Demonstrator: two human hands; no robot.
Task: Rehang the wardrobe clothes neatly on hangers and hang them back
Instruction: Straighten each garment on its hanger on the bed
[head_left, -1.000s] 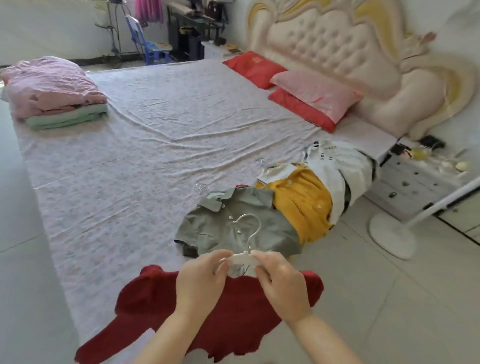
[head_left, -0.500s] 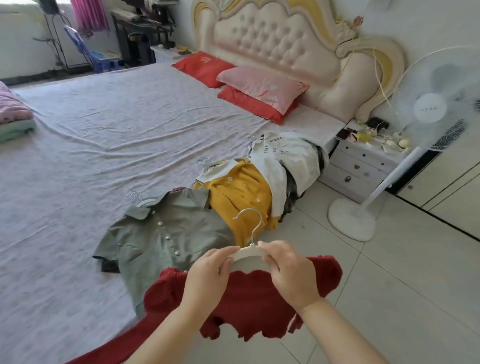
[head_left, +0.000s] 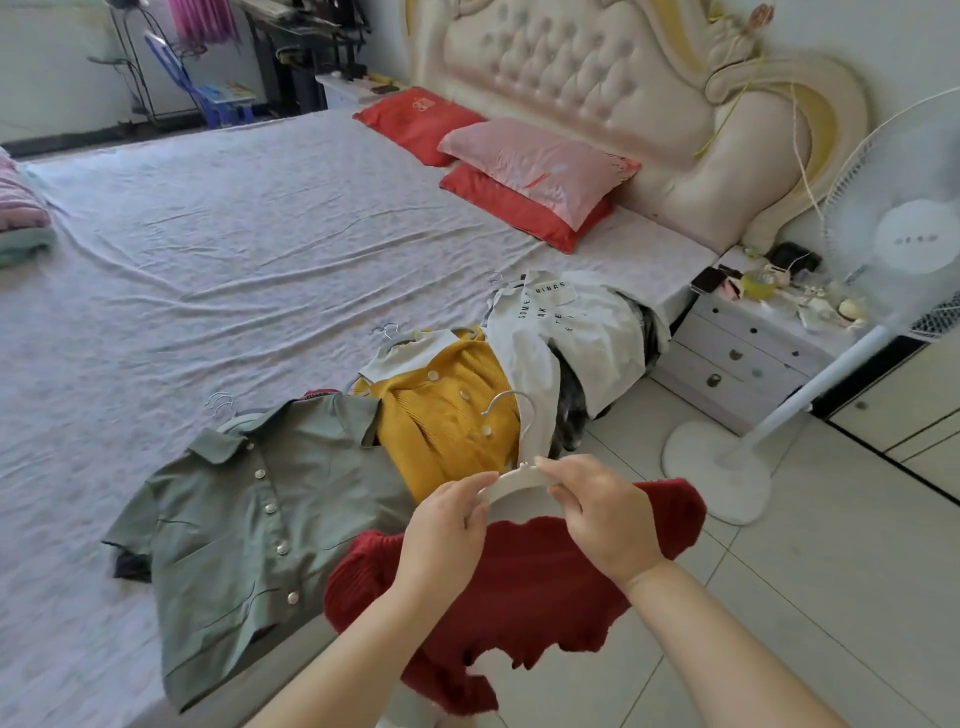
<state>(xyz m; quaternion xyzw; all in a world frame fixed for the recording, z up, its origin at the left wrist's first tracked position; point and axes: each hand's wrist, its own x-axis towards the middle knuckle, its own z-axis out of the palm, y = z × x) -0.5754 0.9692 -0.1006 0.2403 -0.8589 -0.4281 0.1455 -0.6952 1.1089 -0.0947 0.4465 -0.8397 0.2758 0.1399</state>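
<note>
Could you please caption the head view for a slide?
Left hand and right hand pinch a hanger bearing a red top beside a green shirt on the bed.

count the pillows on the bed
3: far red pillow by the headboard, pink pillow nearer, lying on the near red pillow. Others could be hidden beneath, but none shows.

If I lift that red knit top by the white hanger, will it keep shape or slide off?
Likely floppy: the red ribbed knit top droops in soft folds under the white plastic hanger. Probably light, since the left hand and right hand merely pinch the hanger. It might slide off; the hands hide whether its shoulders are seated.
</note>
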